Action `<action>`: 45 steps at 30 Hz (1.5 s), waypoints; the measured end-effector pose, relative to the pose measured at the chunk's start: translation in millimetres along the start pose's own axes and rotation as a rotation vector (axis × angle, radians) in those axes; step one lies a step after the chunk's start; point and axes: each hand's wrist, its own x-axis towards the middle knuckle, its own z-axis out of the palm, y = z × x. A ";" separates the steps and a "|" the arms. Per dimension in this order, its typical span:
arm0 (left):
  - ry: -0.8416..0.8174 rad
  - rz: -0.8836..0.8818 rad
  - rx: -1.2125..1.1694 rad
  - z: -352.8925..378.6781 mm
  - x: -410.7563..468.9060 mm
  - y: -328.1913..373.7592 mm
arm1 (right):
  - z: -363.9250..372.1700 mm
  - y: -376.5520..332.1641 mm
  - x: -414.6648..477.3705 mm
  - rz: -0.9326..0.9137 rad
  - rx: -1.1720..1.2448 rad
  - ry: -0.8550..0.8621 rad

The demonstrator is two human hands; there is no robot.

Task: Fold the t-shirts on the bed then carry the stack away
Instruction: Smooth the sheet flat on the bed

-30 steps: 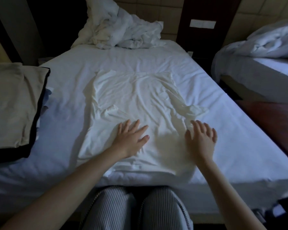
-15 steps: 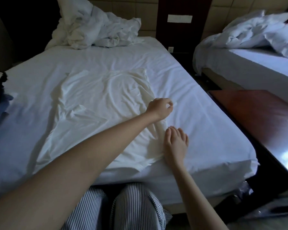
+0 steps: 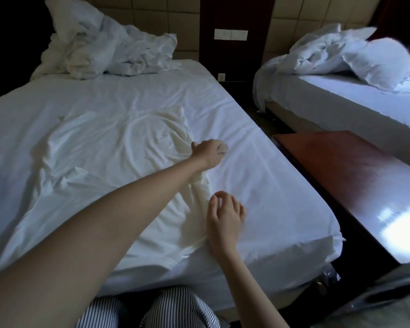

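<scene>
The person is standing at the foot of the bed [image 3: 258, 185], striped trousers [image 3: 175, 311] just showing at the mattress edge. A pale t-shirt [image 3: 118, 147] is lying spread out and wrinkled on the white sheet, roughly in the middle of the bed, with its hem towards the person.

The left arm is reaching across the body, and the left hand [image 3: 208, 152] is curling its fingers round the shirt's right-hand edge, bunching the cloth there into a ridge of folds. The right hand [image 3: 225, 214] is lying nearer the foot of the bed, fingers loosely extended and holding nothing, its palm side resting on the sheet right against the shirt's lower right edge.

A crumpled white duvet [image 3: 104, 50] is lying heaped at the head of the bed. To the right, a glossy reddish wooden desk [image 3: 353, 174] is standing just beside the mattress, catching the light, and beyond it a second bed [image 3: 365, 102] is carrying its own rumpled bedding.
</scene>
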 end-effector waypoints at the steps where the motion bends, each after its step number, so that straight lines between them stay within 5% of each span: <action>1: 0.013 0.038 -0.175 -9.1 -1.2 1.2 | -1.7 -1.6 0.2 0.030 0.044 -0.007; 4: 0.059 0.162 -0.508 -36.7 -7.8 -2.1 | -2.4 -4.5 2.1 0.104 0.086 -0.066; 9: -0.075 0.224 -0.514 -72.7 -15.7 -24.3 | -4.4 -0.7 4.2 0.102 0.074 -0.120; 18: -0.449 0.136 0.578 -75.1 -40.7 -66.7 | -8.2 -4.6 -0.7 0.064 0.199 -0.052; 23: -0.396 0.060 0.058 -36.6 -39.6 -65.1 | -7.7 -3.5 3.1 0.045 0.023 -0.184; 31: -0.406 0.045 0.165 -27.9 -36.9 -55.6 | -7.1 -0.5 1.3 0.036 0.133 -0.094; 36: -0.144 0.240 0.106 -37.2 -37.4 -61.9 | -5.6 -0.1 -1.7 0.011 0.223 -0.016; 41: 0.277 0.751 0.087 -60.0 -72.8 -85.5 | -7.6 1.6 -4.6 -0.074 0.221 -0.016; 45: -0.196 0.369 0.275 -66.5 -107.9 -120.8 | -4.3 1.6 -7.0 -0.259 0.134 -0.052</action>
